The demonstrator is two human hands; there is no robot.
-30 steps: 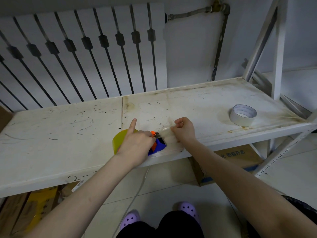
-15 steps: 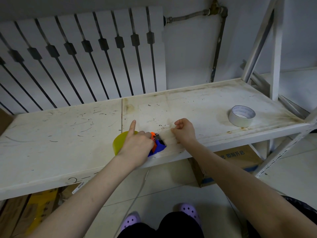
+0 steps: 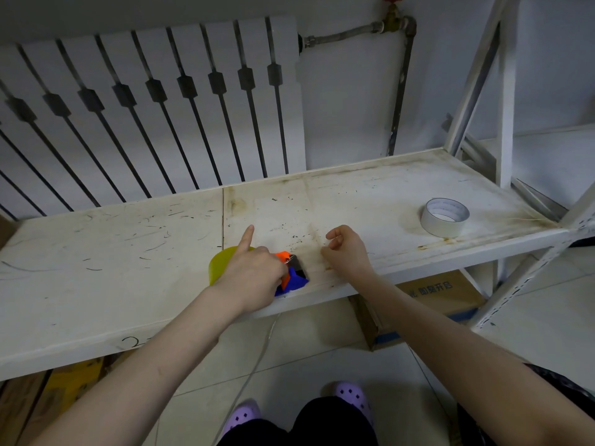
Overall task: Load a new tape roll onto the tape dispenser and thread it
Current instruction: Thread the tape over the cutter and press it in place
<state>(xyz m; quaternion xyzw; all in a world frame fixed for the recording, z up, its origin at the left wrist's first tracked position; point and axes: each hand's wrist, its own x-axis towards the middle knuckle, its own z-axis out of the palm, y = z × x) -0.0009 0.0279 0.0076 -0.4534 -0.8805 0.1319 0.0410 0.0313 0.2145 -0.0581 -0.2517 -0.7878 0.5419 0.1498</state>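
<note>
The left hand [image 3: 254, 278] clamps the tape dispenser [image 3: 291, 276] at the shelf's [image 3: 96, 284] front edge (yellow roll [image 3: 222, 262] already mounted), while the right hand [image 3: 346, 249], loosely curled just beside it, seems to hold nothing, so threading looks nearly finished; next, probably re-pinch the tape end.

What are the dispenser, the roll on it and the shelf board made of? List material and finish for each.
Tape dispenser: likely moulded plastic, solid orange and blue, smooth.
Yellow tape roll: probably plastic film tape, translucent yellow with a slight sheen.
Shelf board: looks like white-painted metal or laminate, matte, scuffed and rust-stained; cannot tell which.
</note>
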